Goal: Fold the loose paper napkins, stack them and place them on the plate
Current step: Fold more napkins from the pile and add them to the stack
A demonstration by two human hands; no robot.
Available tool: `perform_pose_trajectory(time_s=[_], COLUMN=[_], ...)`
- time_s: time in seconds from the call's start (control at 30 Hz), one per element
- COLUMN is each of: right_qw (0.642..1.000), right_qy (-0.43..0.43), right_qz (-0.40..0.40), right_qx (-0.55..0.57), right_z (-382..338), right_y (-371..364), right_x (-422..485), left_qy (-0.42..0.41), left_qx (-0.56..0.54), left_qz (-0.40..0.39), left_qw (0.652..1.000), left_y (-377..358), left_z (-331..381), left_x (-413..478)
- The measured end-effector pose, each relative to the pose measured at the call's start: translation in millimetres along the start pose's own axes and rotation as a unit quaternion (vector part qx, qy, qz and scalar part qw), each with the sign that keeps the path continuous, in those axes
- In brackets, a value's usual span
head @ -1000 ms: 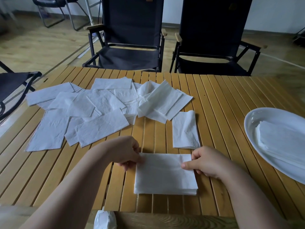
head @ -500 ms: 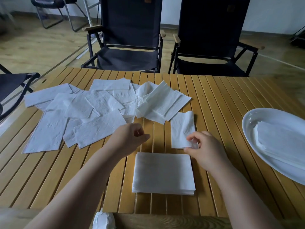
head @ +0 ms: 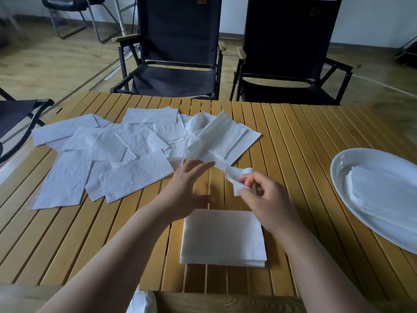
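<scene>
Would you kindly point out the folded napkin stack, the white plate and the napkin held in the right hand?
folded napkin stack [head: 222,236], head view, centre of top sheet
white plate [head: 361,158], head view, bare upper-left inner surface
held napkin [head: 235,180], head view, crumpled part above the fingers

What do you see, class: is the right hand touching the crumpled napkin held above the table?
Touching. The head view shows the right hand pinching the napkin between its curled fingers and thumb.

No legible text, number or brand. Small tags [head: 312,11] on chair backs [head: 178,30] beyond the left hand [head: 189,188] and right hand [head: 268,199] cannot be read.
</scene>
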State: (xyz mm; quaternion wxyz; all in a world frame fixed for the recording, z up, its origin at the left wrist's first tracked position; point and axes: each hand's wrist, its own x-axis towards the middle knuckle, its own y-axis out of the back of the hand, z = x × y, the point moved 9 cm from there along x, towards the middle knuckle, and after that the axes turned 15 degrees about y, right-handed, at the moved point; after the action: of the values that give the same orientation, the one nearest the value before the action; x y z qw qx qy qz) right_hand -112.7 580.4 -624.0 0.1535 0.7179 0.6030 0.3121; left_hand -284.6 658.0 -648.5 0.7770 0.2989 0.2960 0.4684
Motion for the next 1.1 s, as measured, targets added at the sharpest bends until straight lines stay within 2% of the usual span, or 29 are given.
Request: perform_pose_trajectory(time_s=[0.07,0.2,0.33,0.4,0.53,0.63,0.73,0.83,0.93,1.1], right_qw=[0.994,0.980,0.946,0.932,0.944,0.948,0.959,0.962,0.971,0.984], right_qy=[0.007,-0.019,-0.092,-0.112,-0.118,-0.123,-0.118,-0.124,-0.138,-0.131], right_qz=[0.010,0.056,0.101,0.110,0.103,0.127,0.110,0.111,0.058,-0.099], right_qx=[0.106,0.188,0.295,0.328,0.290,0.265,0.231,0.217,0.187,0.064], right_z=[-12,-7,10,14,16,19,20,23,25,23], right_y=[3,15,15,14,15,18,16,19,17,16], right_x=[-1,-3,-6,-7,-8,-11,-11,-10,-10,-17], left_qy=[-0.003,0.029,0.107,0.130,0.144,0.143,0.138,0.147,0.155,0.167], left_qx=[-0.028,-0.195,-0.397,-0.423,-0.433,-0.431,-0.390,-0.349,-0.314,-0.226], left_qz=[-0.006,-0.068,-0.169,-0.166,-0.159,-0.195,-0.224,-0.217,-0.209,-0.240], left_qw=[1.000,0.978,0.896,0.881,0.875,0.870,0.883,0.900,0.913,0.929], left_y=[3,9,6,7,8,5,3,6,9,7], left_z=[2,3,0,-2,-3,1,7,4,-1,-10], left_x=[-2,-5,-10,-11,-12,-17,-22,-23,-24,-34])
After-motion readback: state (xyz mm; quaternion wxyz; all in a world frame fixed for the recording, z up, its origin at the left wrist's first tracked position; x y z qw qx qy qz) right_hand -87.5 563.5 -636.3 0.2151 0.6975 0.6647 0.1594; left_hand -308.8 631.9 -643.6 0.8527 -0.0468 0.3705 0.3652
